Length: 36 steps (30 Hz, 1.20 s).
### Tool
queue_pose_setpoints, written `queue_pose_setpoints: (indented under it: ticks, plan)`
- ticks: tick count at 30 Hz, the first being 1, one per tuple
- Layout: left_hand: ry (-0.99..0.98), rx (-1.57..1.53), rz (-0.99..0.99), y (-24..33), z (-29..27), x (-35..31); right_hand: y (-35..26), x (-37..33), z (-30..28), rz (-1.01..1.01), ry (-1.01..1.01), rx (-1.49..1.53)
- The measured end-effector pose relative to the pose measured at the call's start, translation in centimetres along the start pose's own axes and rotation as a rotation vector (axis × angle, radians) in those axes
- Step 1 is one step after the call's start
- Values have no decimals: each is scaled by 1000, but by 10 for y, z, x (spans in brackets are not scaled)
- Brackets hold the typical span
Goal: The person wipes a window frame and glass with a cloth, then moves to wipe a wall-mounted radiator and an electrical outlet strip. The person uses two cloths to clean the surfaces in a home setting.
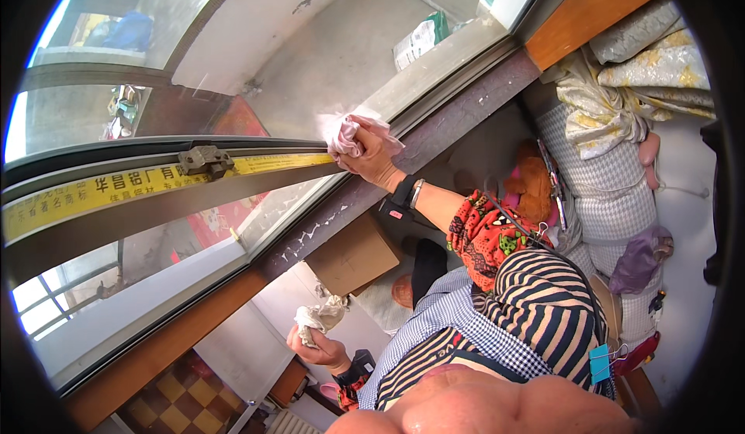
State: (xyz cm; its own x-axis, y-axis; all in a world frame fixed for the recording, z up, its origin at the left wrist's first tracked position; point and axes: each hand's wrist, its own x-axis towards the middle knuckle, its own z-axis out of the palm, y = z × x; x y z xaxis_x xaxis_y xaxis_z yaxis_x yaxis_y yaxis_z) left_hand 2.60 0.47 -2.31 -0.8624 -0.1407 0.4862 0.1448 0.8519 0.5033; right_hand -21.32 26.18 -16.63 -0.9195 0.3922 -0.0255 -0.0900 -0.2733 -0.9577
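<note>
My right hand point(371, 161) is closed on a pink cloth point(341, 133). It presses the cloth against the glass pane point(303, 69) at the lower corner, close to the window frame. Beside that hand ends a long metal sash edge with a yellow printed strip point(101, 188) and a small metal latch point(206, 161). Lower and to the left, my left hand point(324, 353) holds up a crumpled off-white cloth point(320, 314), away from the window. Both wrists wear dark bands.
A worn sill point(466, 104) runs diagonally under the window. An open cardboard box point(353, 255) stands below it. Bundled bedding point(613, 193) and a brown plush toy point(534, 189) lie at the right. Beyond the glass sits a white and green bag point(419, 42).
</note>
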Motion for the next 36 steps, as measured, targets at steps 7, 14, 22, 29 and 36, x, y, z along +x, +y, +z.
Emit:
queue_pose_setpoints:
  ticks: [7, 14, 22, 29, 36]
  plan:
    - [-57, 36, -8, 4, 19, -19, 125, 8, -63, 34, -46, -336]
    - [-53, 43, -40, 28, 29, -18, 95, 104, -205, 165, 627, 81]
    - [-19, -18, -58, 43, 41, -22, 80, 74, -124, 564, 369, 693]
    - [44, 40, -20, 54, 27, -9, -13, 13, -13, 442, -42, 618]
    - [123, -36, 7, 56, 34, 12, -193, 70, -63, 21, -225, 634]
